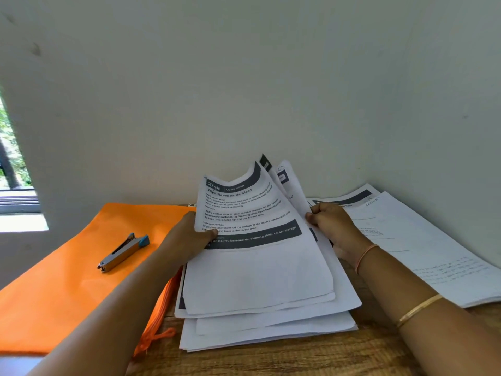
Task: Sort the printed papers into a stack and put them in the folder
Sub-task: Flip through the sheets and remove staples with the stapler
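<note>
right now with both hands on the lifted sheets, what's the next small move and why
Probably lower the lifted printed white sheets and square them on the white paper pile beneath: the left hand and right hand grip their sides, and their edges are fanned.

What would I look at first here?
First, the printed papers in the middle, their tops curling up, with the left hand gripping one edge and the right hand gripping the other. Next, the bright orange folder lying flat on the left, with a stapler resting on it.
</note>
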